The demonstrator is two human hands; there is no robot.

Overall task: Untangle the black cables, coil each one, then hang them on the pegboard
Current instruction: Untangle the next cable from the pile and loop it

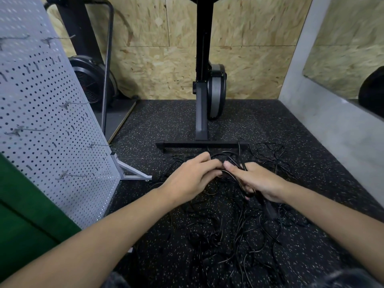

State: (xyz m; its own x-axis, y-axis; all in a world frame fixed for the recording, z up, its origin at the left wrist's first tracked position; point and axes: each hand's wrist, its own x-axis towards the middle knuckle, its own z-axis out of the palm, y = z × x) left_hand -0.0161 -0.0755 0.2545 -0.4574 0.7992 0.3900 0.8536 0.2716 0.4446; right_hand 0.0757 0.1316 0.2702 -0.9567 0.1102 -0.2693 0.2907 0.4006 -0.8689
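A tangle of thin black cables sprawls over the speckled black floor in front of me. My left hand reaches into the top of the tangle, its fingers curled around a loop of cable. My right hand grips a bundle of strands, and a thicker black plug end hangs below its palm. The two hands meet fingertip to fingertip. The grey pegboard stands tilted at the left with several bare metal hooks sticking out.
A black exercise machine stands just beyond the cables, its floor bar close to my fingers. A fan wheel sits behind the pegboard. The pegboard's metal foot juts out. A green surface is at left, a grey wall at right.
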